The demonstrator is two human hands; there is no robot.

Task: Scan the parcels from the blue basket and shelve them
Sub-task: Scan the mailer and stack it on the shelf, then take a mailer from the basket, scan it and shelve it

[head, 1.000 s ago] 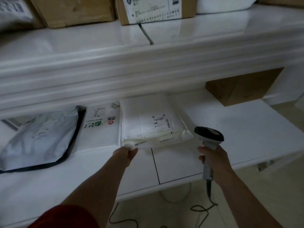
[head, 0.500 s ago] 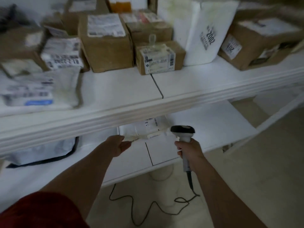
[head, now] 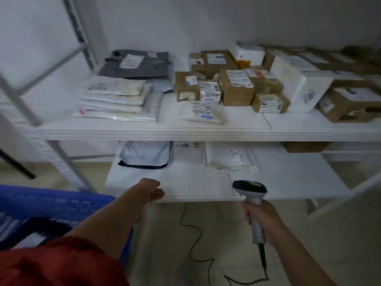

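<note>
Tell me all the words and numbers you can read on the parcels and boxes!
Nothing reads clearly; the picture is blurred.
Brown boxes: white labels, too blurred.
White foam box: dark print on its side, unreadable.
Grey mailer: label, too small.
White bag on the lower shelf: label with a red mark, too blurred.
Scanner: no writing shows.

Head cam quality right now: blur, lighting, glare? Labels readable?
Head view: dim, flat light, no glare; the whole view is smeared by motion blur, worst on the shelf frame at left; labels on the cardboard boxes are unreadable; the scanner and left hand are soft but recognisable.
</note>
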